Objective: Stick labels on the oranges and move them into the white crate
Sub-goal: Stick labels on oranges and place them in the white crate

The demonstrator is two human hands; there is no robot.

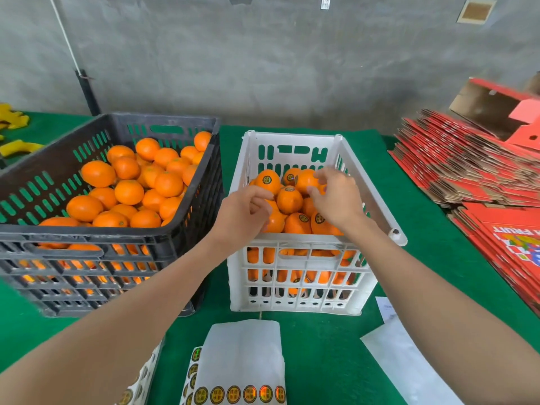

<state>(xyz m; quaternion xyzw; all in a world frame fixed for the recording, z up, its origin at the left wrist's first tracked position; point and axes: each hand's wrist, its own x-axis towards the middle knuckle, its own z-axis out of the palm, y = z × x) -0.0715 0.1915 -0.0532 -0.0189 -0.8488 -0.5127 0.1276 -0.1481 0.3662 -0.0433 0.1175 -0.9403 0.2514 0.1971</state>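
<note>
Right hand (336,200) curls round an orange (305,180) atop the white crate (292,246) pile; left hand (242,213) hovers alongside, fingers curled, its grip unclear.

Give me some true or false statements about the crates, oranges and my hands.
1. The black crate holds oranges: true.
2. In the white crate the oranges carry no labels: false, several show round labels.
3. Both hands are over the black crate: false, the left hand and right hand are over the white one.
4. The right hand curls round an orange: true.
5. The red cartons lie left of the crates: false, right of them.
</note>
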